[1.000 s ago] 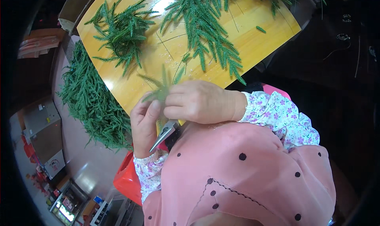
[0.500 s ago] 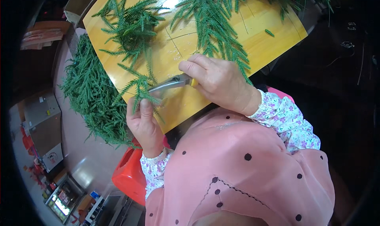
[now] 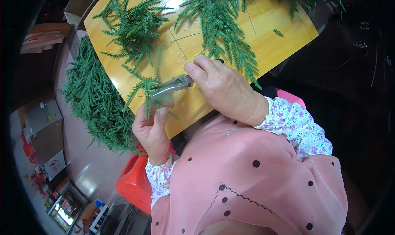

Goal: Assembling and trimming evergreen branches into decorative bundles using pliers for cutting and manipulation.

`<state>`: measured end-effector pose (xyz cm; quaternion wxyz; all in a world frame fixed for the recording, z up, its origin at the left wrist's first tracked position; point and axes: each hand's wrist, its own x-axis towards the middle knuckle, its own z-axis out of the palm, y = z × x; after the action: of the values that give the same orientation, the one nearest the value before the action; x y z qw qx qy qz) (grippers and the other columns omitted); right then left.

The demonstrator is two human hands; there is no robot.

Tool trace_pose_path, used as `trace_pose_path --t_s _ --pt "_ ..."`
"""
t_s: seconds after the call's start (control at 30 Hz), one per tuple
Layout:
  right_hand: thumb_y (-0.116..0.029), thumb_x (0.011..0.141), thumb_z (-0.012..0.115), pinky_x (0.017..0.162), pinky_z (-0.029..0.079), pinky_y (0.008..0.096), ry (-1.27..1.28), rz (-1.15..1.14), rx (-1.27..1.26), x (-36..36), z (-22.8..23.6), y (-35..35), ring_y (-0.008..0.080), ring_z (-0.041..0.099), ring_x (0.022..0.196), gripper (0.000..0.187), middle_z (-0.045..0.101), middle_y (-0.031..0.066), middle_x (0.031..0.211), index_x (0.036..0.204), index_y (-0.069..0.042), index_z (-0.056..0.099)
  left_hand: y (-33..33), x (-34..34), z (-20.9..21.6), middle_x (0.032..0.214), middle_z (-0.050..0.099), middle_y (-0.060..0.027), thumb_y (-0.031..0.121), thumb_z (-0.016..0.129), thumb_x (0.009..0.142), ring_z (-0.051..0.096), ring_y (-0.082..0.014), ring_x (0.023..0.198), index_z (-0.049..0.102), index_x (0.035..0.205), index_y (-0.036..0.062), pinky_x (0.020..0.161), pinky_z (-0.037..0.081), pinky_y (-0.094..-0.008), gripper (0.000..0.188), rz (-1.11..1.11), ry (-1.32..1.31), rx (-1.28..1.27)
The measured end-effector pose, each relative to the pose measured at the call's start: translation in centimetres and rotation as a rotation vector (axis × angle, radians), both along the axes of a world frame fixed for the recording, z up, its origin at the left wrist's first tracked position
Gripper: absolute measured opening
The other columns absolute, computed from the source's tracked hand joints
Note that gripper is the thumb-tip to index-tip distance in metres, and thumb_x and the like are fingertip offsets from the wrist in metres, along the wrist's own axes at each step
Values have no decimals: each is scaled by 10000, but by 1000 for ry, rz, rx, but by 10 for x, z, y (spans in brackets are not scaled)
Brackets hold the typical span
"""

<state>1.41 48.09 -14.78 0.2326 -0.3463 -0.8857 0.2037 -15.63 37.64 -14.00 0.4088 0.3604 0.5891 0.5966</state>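
Observation:
My right hand (image 3: pixel 225 84) is closed around a pair of long-nose pliers (image 3: pixel 176 84) with yellow handles. Its metal jaws point left and stand slightly apart over a green artificial pine sprig (image 3: pixel 145 86). The sprig is between the fingertips of my left hand (image 3: pixel 153 130), at the near left edge of the yellow table. A thin wire (image 3: pixel 123 94) juts out leftward from the sprig. Part of the sprig is blurred by motion, and where the jaws meet it is hard to make out.
Bundled pine branches (image 3: pixel 135 27) lie on the yellow tabletop (image 3: pixel 185 113), with longer branches (image 3: pixel 220 25) at its far side. A cut bit of green (image 3: pixel 278 33) sits to the right. Left of the table is a large heap of greenery (image 3: pixel 92 95); a red stool (image 3: pixel 133 183) stands nearby.
The pliers' jaws have parted a little and shifted slightly up and left. My left thumb has moved right and down, and the wire left of the sprig now shows more clearly.

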Motion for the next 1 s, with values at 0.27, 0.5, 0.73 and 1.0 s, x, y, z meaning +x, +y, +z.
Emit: trace_pose_path --t_s 0.27,0.5,0.73,1.0 --pt "-57 812 544 696 534 335 -90 22 -25 4 4 -3 286 619 882 364 541 145 1051 1166 7 484 -1 3 -14 965 647 -76 38 689 830 588 -174 916 640 983 -53 832 445 -286 185 41 366 -28" --pt "-76 804 559 670 534 298 -129 11 42 5 3 -5 245 602 843 385 538 122 1001 1169 25 486 6 1 -11 877 628 -121 -40 683 725 593 -261 861 630 912 -19 810 434 -331 196 -87 879 78" --pt "-78 787 569 636 533 278 -109 -22 101 4 -4 -11 231 589 813 415 544 122 1023 1173 46 480 11 10 2 842 631 -122 -41 680 708 586 -286 818 631 898 -3 768 431 -363 200 -186 999 69" --pt "-78 775 571 619 532 272 -110 -34 164 5 -7 -13 229 581 809 448 551 145 1050 1186 72 474 13 19 -2 846 636 -126 -33 673 719 581 -289 802 635 932 -15 694 448 -361 217 -186 948 87"
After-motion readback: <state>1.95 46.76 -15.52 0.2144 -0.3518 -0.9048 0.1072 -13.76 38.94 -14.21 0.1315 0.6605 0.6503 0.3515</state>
